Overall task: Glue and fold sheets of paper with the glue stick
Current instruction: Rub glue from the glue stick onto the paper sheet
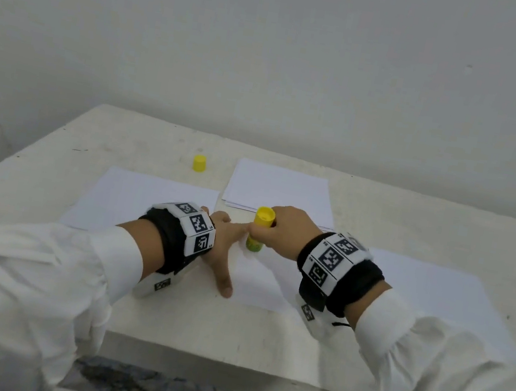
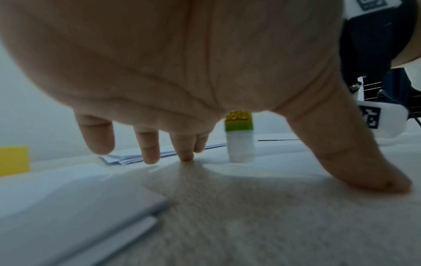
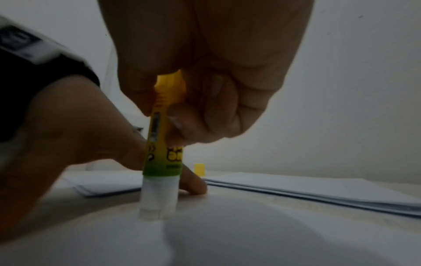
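A yellow and green glue stick (image 1: 259, 229) stands tip-down on a white sheet of paper (image 1: 263, 290) in front of me. My right hand (image 1: 281, 230) grips its barrel (image 3: 163, 144), and its white glue end (image 3: 158, 198) presses on the sheet. My left hand (image 1: 223, 251) lies flat with fingers spread, holding the same sheet down just left of the stick. In the left wrist view the thumb (image 2: 355, 156) and a fingertip (image 2: 185, 153) touch the paper, with the glue stick (image 2: 240, 142) beyond them. Its yellow cap (image 1: 199, 163) stands apart at the back.
A stack of white sheets (image 1: 279, 190) lies at the back centre of the pale table (image 1: 51, 157). Another sheet (image 1: 133, 198) lies to the left and one (image 1: 432, 286) to the right. The table's front edge (image 1: 222, 356) is close to me.
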Demonstrator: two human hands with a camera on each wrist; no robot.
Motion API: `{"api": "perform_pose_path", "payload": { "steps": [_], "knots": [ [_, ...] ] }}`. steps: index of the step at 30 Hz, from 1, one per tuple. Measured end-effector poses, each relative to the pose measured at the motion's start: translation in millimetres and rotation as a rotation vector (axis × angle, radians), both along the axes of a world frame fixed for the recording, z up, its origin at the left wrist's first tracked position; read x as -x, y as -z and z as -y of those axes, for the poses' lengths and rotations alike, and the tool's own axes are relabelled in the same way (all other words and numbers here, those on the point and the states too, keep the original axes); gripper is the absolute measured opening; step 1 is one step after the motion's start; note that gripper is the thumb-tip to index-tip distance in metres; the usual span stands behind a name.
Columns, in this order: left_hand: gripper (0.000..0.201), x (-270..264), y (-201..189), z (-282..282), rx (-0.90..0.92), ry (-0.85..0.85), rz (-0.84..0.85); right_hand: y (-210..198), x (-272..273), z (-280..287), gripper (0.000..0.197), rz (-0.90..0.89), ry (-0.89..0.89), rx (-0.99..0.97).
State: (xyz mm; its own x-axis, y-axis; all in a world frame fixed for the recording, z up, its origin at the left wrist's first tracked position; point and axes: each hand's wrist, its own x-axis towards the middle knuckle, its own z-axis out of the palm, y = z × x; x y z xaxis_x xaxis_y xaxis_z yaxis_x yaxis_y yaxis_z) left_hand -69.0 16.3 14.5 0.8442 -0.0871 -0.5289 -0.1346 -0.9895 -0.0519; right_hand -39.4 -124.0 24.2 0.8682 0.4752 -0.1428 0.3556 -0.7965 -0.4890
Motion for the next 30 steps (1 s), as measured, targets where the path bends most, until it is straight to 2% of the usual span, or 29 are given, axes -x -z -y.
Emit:
{"api": "perform_pose_path", "payload": {
  "steps": [5,11,22,26,30],
  "knots": [
    [0.101,6,-7,9,-0.019,0.122,-0.022,-1,35,11,0.036,-0.037,-0.136,-0.02],
    [0.125,2,-3,13,-0.116,0.112,-0.033,-2,48,34,0.032,-0.033,-0.143,0.024],
    [0.123,0,-6,24,-0.186,0.126,-0.023,-2,42,142,0.033,-0.04,0.061,0.043],
    [0.128,1,-8,27,-0.099,0.027,-0.003,-10,19,146,0.033,-0.014,0.147,0.022],
    [0.124,4,-13,35,-0.102,0.046,0.008,-12,-27,138,0.025,0.061,0.3,-0.024]
  ]
}}
